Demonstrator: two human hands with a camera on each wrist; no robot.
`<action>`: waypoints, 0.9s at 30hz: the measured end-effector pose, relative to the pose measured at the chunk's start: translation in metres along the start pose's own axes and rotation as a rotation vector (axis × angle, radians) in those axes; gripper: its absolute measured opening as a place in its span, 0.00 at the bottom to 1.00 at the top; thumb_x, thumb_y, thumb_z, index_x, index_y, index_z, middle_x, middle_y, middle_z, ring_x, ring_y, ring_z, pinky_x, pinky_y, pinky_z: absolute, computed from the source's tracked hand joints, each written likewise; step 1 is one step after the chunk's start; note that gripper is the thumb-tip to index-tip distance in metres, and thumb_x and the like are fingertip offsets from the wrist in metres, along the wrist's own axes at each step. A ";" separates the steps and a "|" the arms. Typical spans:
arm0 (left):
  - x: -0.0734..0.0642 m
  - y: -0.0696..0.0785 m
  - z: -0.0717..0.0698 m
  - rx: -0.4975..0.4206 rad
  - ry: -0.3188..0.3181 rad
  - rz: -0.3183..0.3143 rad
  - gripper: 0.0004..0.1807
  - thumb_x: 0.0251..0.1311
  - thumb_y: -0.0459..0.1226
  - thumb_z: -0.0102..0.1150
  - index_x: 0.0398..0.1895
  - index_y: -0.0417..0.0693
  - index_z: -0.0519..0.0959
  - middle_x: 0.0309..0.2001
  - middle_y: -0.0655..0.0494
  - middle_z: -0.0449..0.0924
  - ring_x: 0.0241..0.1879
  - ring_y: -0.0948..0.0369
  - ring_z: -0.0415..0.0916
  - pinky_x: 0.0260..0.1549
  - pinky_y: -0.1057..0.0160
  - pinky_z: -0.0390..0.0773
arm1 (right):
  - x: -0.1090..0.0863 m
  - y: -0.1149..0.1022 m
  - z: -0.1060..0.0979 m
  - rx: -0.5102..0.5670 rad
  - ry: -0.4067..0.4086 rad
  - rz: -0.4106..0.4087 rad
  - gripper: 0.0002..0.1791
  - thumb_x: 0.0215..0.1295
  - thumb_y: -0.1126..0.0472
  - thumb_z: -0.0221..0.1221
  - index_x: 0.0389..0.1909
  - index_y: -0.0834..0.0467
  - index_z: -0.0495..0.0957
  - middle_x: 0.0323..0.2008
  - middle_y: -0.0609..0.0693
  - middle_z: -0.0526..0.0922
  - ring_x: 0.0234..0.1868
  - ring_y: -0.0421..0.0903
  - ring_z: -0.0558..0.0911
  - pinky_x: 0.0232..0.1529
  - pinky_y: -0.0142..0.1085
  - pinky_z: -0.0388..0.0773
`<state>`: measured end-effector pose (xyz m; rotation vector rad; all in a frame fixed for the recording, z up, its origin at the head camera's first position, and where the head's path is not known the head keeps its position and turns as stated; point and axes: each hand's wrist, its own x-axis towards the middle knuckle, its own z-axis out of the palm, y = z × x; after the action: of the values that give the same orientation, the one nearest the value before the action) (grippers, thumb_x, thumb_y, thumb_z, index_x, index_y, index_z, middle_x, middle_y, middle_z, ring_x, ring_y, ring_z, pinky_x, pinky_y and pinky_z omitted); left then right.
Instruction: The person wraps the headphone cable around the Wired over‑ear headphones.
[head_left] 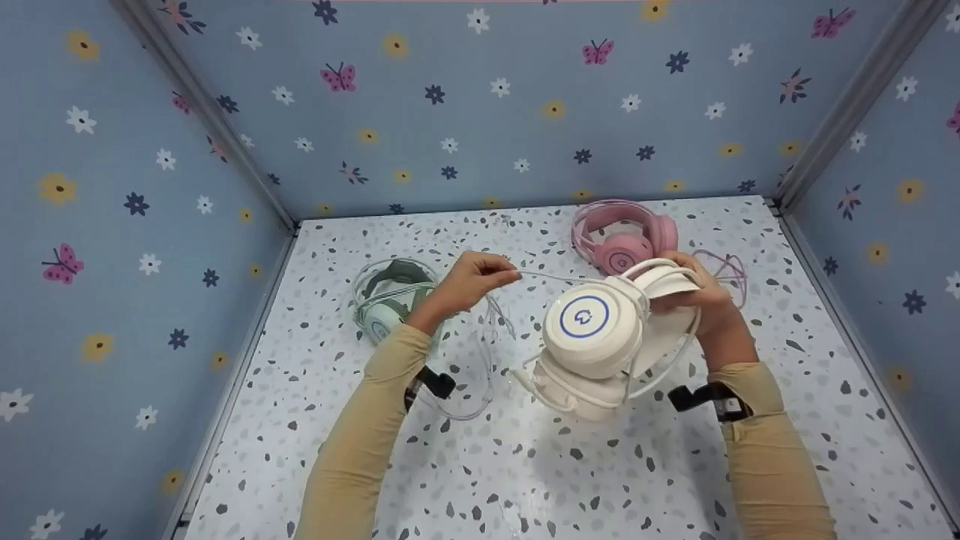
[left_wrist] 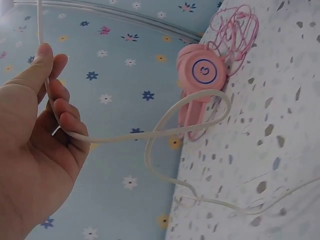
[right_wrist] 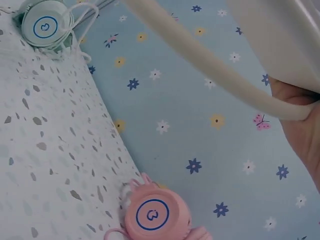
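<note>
Right hand (head_left: 707, 304) grips the white headphones (head_left: 589, 326) by the band (head_left: 666, 280), up over the table (head_left: 600, 487); left hand (head_left: 474, 282), apart from it, pinches their cord (left_wrist: 115, 138). Pull softly so nothing snags.

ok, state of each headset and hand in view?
White headset: held up, white cable partly wound round
Pale green headset: on table, green cable looped round
Pink headset: on table, pink cable bunched beside
Left hand: pinching white cable
Right hand: gripping white headset
</note>
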<state>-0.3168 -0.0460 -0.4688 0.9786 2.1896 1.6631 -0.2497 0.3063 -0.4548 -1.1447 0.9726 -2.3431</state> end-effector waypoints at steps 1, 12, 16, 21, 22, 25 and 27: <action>-0.001 -0.007 0.007 -0.029 -0.010 -0.011 0.13 0.68 0.37 0.57 0.43 0.35 0.83 0.33 0.56 0.81 0.28 0.62 0.71 0.31 0.64 0.72 | -0.001 0.003 -0.002 0.029 -0.004 -0.022 0.26 0.44 0.83 0.41 0.43 0.67 0.77 0.48 0.65 0.81 0.48 0.55 0.81 0.49 0.44 0.78; -0.035 -0.065 0.096 -0.385 0.108 -0.182 0.13 0.74 0.38 0.48 0.34 0.41 0.80 0.20 0.54 0.64 0.20 0.57 0.60 0.23 0.63 0.64 | -0.007 0.022 -0.025 0.135 0.020 -0.139 0.21 0.61 0.73 0.43 0.55 0.74 0.67 0.19 0.50 0.54 0.20 0.44 0.54 0.24 0.35 0.52; -0.055 -0.067 0.123 -0.445 0.172 -0.212 0.17 0.75 0.39 0.46 0.37 0.33 0.79 0.16 0.58 0.61 0.16 0.64 0.57 0.18 0.66 0.60 | -0.013 0.020 -0.028 0.160 0.170 -0.188 0.14 0.62 0.75 0.41 0.45 0.70 0.70 0.19 0.49 0.53 0.19 0.43 0.53 0.23 0.35 0.51; -0.074 -0.045 0.139 -0.365 0.218 -0.227 0.16 0.75 0.36 0.45 0.37 0.33 0.80 0.16 0.59 0.62 0.15 0.66 0.56 0.16 0.69 0.59 | -0.017 0.013 -0.031 0.115 0.357 -0.273 0.10 0.62 0.79 0.40 0.30 0.65 0.67 0.17 0.50 0.50 0.17 0.43 0.50 0.20 0.34 0.49; -0.079 -0.039 0.140 -0.326 0.213 -0.221 0.15 0.75 0.35 0.45 0.37 0.35 0.80 0.16 0.59 0.63 0.15 0.67 0.57 0.16 0.69 0.60 | -0.017 0.011 -0.031 0.096 0.411 -0.293 0.10 0.62 0.80 0.42 0.28 0.65 0.67 0.16 0.50 0.50 0.16 0.43 0.49 0.20 0.34 0.48; -0.096 -0.025 0.142 -0.223 0.198 -0.190 0.14 0.74 0.32 0.46 0.35 0.34 0.80 0.17 0.57 0.65 0.16 0.68 0.59 0.17 0.71 0.62 | -0.017 0.002 -0.030 0.030 0.640 -0.367 0.12 0.59 0.81 0.50 0.24 0.63 0.67 0.15 0.49 0.50 0.16 0.43 0.47 0.18 0.34 0.44; -0.108 -0.022 0.141 -0.177 0.195 -0.175 0.14 0.73 0.31 0.46 0.34 0.32 0.80 0.18 0.54 0.66 0.17 0.67 0.60 0.18 0.71 0.63 | -0.017 -0.005 -0.030 -0.057 0.814 -0.418 0.13 0.57 0.81 0.53 0.24 0.62 0.66 0.13 0.48 0.52 0.16 0.43 0.46 0.17 0.34 0.44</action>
<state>-0.1668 -0.0078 -0.5590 0.5834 2.1263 1.8961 -0.2637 0.3325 -0.4735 -0.3899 1.1148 -3.2415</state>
